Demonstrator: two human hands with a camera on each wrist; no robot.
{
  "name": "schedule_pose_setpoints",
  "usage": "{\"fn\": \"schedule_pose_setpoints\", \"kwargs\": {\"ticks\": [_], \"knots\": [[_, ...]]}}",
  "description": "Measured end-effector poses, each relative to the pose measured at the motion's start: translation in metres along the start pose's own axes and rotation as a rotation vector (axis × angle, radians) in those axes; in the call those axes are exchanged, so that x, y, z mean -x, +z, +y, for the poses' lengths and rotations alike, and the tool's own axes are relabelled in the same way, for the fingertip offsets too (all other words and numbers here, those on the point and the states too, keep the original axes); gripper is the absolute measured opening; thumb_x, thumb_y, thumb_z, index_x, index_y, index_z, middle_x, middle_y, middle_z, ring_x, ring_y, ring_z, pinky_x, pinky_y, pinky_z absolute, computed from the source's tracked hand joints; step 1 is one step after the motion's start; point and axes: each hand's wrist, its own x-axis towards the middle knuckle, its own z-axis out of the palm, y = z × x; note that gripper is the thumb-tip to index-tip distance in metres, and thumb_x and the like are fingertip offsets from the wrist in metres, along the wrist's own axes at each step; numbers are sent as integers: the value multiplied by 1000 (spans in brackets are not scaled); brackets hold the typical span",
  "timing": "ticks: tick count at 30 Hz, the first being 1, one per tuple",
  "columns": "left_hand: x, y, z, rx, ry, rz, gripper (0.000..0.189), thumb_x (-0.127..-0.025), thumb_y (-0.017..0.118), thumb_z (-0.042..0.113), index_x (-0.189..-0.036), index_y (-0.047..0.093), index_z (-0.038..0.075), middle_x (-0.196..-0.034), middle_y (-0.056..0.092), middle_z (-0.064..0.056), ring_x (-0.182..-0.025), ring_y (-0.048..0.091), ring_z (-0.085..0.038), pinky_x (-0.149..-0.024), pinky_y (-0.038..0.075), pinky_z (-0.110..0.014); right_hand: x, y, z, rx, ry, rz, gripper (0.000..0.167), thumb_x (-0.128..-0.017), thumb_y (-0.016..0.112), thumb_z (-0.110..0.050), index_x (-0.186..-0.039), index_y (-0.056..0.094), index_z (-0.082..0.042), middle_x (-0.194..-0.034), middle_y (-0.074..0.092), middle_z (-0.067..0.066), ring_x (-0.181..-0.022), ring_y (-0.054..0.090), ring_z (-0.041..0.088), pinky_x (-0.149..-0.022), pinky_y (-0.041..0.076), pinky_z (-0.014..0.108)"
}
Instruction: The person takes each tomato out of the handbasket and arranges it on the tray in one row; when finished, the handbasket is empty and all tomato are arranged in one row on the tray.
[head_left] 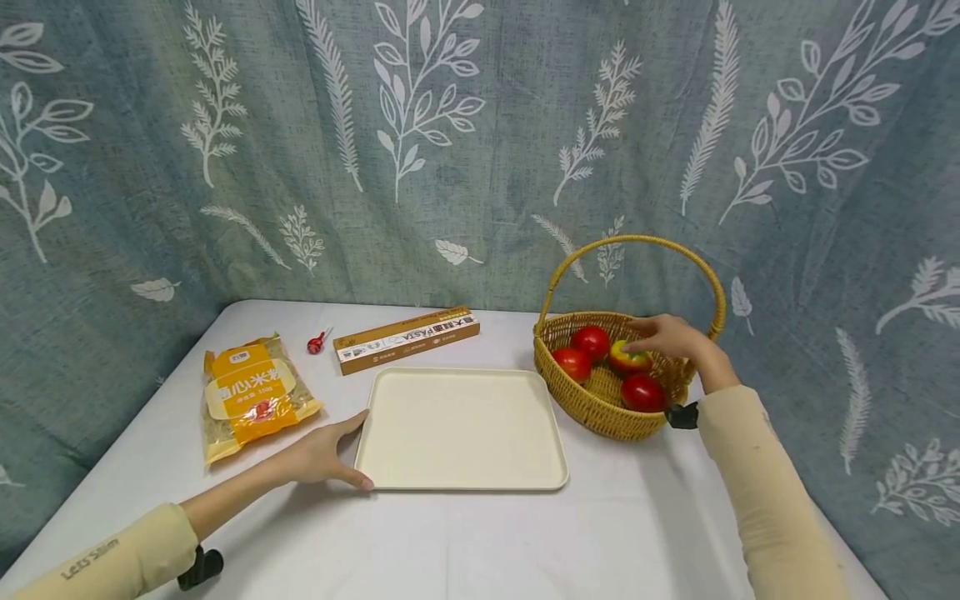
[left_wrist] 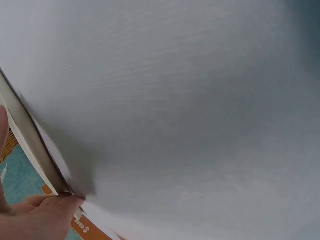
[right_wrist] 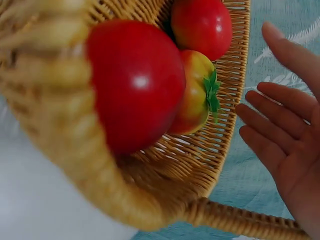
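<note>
In the head view, a cream rectangular tray [head_left: 465, 429] lies on the white table. My left hand [head_left: 326, 454] spreads its thumb and fingers along the tray's left edge, the thumb at the near corner. The left wrist view has fingertips [left_wrist: 70, 200] right at the tray's rim [left_wrist: 37, 145]. To the right stands a wicker basket [head_left: 600, 417] holding several round red fruits [head_left: 643, 392] and a yellow-red fruit [head_left: 628, 360] with a green leafy top. Over the basket's right side, my right hand [head_left: 671, 337] reaches toward the yellow-red fruit, fingers extended and holding nothing in the right wrist view.
The basket's tall handle [head_left: 637, 238] arches above the fruit. Left of the tray lie an orange-and-clear food bag [head_left: 255, 396] and a red lollipop [head_left: 316, 343]. A long brown pasta box [head_left: 408, 337] lies behind the tray. A patterned blue-green curtain [head_left: 480, 167] backs the table.
</note>
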Motion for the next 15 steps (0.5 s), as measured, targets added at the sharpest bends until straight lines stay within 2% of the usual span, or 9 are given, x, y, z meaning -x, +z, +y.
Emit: {"fn": "schedule_pose_setpoints", "kwargs": {"ticks": [6, 9, 15], "knots": [[0, -3, 0, 64, -18, -7, 113, -64, 90, 35, -147, 26, -8, -146, 30, -34, -134, 31, -49, -109, 27, -59, 0, 1, -3, -92, 94, -21, 72, -94, 60, -41, -144, 38, 7, -147, 33, 31, -132, 28, 52, -104, 31, 65], [0, -2, 0, 69, -12, -9, 112, -64, 90, 33, -147, 26, -9, -146, 30, -34, -134, 31, -49, -109, 27, -59, -2, 2, -1, -131, 155, -27, 72, -94, 60, -41, -143, 38, 7, -148, 31, 31, -133, 26, 52, -105, 30, 64], [1, -1, 1, 67, -22, -7, 112, -65, 90, 33, -147, 27, -8, -146, 31, -34, -134, 31, -49, -108, 28, -59, -10, 7, 8, -189, 220, -27, 66, -94, 60, -38, -138, 43, 8, -145, 33, 32, -131, 29, 51, -105, 30, 63]]}}
